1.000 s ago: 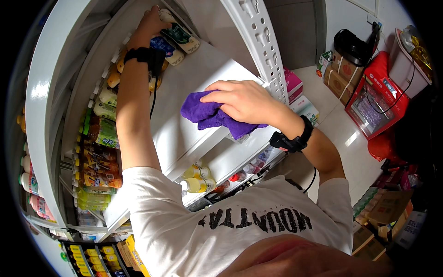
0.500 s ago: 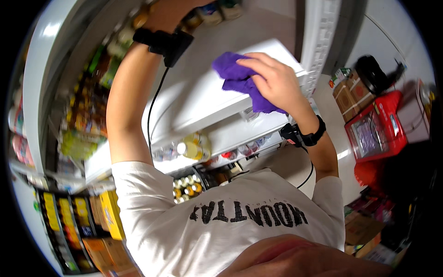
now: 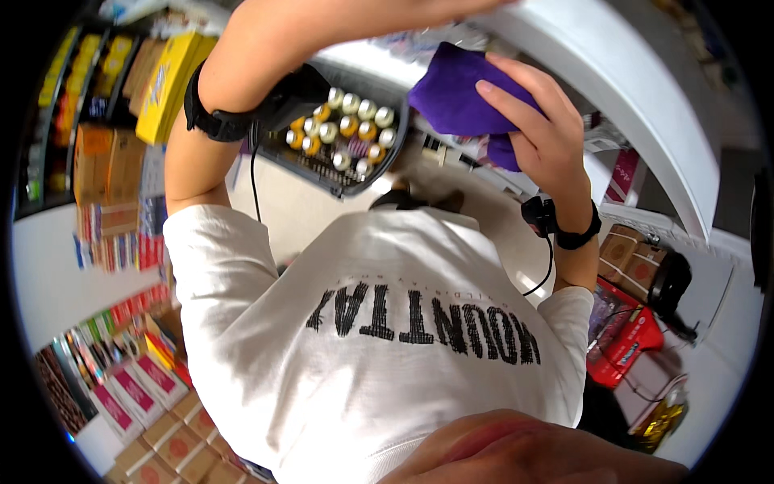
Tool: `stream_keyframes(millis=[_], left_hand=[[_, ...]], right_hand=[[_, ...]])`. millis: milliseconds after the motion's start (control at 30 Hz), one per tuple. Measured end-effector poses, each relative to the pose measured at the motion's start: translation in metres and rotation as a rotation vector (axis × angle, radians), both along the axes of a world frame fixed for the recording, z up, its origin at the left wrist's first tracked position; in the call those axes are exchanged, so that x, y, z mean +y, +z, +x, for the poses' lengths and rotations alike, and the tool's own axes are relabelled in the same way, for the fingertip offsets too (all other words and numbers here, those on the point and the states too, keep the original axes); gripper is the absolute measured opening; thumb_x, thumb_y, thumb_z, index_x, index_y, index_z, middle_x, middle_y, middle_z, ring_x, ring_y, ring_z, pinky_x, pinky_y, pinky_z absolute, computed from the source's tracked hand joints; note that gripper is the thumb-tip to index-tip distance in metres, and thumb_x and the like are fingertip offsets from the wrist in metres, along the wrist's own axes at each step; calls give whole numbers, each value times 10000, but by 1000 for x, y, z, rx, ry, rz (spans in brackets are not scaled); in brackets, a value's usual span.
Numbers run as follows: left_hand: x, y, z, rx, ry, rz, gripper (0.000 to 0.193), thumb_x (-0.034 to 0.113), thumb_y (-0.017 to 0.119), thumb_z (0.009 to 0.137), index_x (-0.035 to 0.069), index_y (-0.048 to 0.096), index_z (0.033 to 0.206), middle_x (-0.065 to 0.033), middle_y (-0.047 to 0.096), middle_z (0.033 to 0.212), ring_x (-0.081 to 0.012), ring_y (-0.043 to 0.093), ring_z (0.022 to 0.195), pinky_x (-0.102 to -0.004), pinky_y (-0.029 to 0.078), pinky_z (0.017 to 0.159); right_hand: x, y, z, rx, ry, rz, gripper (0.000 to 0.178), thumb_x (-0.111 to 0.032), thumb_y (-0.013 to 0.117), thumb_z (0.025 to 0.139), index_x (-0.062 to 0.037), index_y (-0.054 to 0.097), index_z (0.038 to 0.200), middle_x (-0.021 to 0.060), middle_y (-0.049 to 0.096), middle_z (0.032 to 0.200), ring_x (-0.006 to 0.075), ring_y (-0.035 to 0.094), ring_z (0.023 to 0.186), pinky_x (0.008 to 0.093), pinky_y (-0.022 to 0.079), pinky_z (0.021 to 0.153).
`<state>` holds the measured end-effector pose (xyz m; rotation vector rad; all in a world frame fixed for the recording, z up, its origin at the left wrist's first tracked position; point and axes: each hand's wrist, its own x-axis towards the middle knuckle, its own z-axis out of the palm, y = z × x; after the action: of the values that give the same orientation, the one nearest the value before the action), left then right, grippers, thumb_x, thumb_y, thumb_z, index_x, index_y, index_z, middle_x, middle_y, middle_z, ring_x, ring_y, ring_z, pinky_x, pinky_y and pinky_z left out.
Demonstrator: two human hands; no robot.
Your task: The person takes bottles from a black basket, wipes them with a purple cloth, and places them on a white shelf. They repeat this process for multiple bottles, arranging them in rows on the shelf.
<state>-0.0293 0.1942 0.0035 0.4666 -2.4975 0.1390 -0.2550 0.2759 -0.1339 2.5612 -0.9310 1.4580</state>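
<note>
Well left of the purple cloth stands a bright yellow cardboard box (image 3: 167, 93) — upright here, beside brown cardboard boxes (image 3: 107, 165). Nearer the cloth, also to its left, a black plastic crate (image 3: 339, 190) of white-capped bottles (image 3: 348, 125) now shows almost whole; half a second ago only part of it appeared. The left hand (image 3: 387, 14), then up by the bottle rows, now runs along the top edge, above and left of the cloth, its fingers cut off, so its grip cannot be told. The purple fabric cloth (image 3: 463, 93) has left the pale shelf board seen behind it earlier and hangs from the right hand (image 3: 542, 121) — fingers loosely curled, pinching it. Right of the cloth curves a white metal frame (image 3: 645, 97).
</note>
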Motion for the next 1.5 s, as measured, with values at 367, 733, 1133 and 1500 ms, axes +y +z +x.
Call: stream_keyframes(millis=[367, 733, 1133, 1500], left_hand=[[-103, -299, 228, -205, 388, 821, 327, 329, 646, 1018, 54, 675, 1193, -139, 725, 915, -287, 701, 808, -388, 560, 742], [-141, -570, 298, -926, 653, 1378, 366, 223, 551, 971, 52, 637, 1282, -148, 720, 1085, -234, 670, 652, -397, 507, 565], [-107, -601, 279, -770, 794, 1663, 430, 178, 595, 905, 67, 522, 1315, -156, 665, 1002, -275, 606, 656, -421, 482, 577], [-107, -558, 309, -624, 690, 1319, 307, 266, 767, 816, 143, 646, 1070, -148, 734, 1029, -357, 696, 1021, -446, 528, 864]], right_hand=[[-13, -96, 101, 101, 67, 618, 575, 98, 627, 788, -139, 700, 1307, 115, 637, 1373, 342, 648, 1185, 420, 539, 981], [9, -114, 101, 64, -266, 917, 523, 50, 669, 788, -54, 681, 1300, 164, 660, 1338, 374, 641, 1213, 403, 503, 1039], [7, -128, 90, 80, -299, 995, 492, 31, 699, 801, -42, 684, 1287, 169, 667, 1315, 355, 660, 1179, 392, 521, 1010], [-4, -128, 85, 102, -201, 960, 497, 28, 701, 806, -51, 677, 1296, 164, 660, 1308, 369, 657, 1156, 407, 531, 993]])
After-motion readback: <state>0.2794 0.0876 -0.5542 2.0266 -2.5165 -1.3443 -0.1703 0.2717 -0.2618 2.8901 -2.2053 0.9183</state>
